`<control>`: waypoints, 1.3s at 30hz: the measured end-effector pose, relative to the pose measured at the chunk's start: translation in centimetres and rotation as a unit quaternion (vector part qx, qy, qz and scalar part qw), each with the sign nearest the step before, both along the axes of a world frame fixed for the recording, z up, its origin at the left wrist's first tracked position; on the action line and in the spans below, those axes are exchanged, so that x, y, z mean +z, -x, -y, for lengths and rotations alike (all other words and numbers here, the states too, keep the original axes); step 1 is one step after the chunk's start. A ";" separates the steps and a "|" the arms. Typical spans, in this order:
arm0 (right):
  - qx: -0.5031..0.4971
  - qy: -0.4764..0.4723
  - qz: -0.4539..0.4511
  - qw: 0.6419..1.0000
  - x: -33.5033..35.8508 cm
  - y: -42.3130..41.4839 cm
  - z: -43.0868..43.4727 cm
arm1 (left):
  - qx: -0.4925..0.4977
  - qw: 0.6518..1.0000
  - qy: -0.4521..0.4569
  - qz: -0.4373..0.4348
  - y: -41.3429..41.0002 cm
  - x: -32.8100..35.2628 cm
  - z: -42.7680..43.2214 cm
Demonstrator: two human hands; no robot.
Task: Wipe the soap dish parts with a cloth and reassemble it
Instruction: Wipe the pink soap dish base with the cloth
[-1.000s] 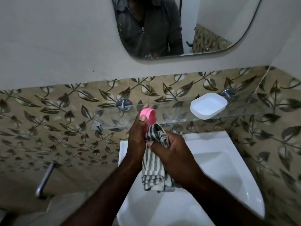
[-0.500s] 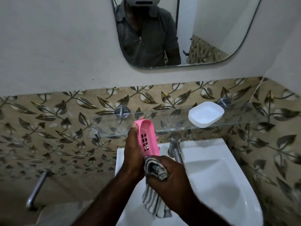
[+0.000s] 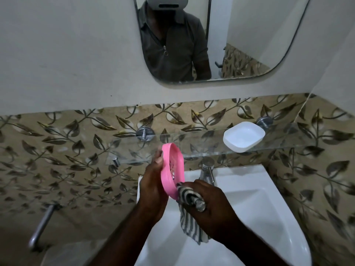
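Note:
My left hand (image 3: 153,185) grips the pink slotted soap dish tray (image 3: 172,167), held upright on its edge above the sink, its slotted face turned to the right. My right hand (image 3: 213,206) grips a bunched grey-and-white striped cloth (image 3: 190,196) and presses it against the tray's lower end; the rest of the cloth hangs down below my fist. The white soap dish base (image 3: 243,136) sits apart on the glass shelf (image 3: 134,150), to the upper right of both hands.
A white sink (image 3: 269,208) lies under my hands, with a chrome tap (image 3: 207,169) just behind the cloth. A mirror (image 3: 240,45) hangs on the wall above the leaf-patterned tiles. A metal pipe (image 3: 41,225) sticks out at the lower left.
The cloth has slid from the tray's middle down to its lower end, baring the slotted face. The tray has turned a little more open towards me.

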State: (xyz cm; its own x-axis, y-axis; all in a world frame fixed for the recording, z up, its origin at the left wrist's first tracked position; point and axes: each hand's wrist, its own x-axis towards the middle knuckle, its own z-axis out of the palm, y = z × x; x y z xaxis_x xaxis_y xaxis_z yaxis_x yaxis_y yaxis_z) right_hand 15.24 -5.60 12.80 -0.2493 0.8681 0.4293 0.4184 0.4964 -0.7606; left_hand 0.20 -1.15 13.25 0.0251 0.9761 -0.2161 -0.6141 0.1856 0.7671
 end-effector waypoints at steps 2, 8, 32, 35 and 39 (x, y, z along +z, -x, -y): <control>0.008 0.020 -0.066 0.998 0.9 0.6 0.4 | 0.023 0.999 -0.021 0.031 -0.4 -0.6 1.3; 0.051 0.094 -0.135 0.985 1.8 2.5 2.1 | -0.052 0.997 0.012 0.062 -0.7 -1.2 3.8; 0.050 -0.043 -0.010 0.998 0.2 1.1 2.4 | -0.044 0.985 -0.097 0.134 -1.4 1.3 3.3; -0.012 -0.022 0.045 0.999 -0.4 -0.9 0.5 | -0.035 0.988 -0.091 0.120 -1.4 1.4 3.4; -0.020 -0.035 0.011 0.999 -0.3 0.5 1.1 | -0.027 0.987 -0.099 0.125 -1.5 1.7 3.2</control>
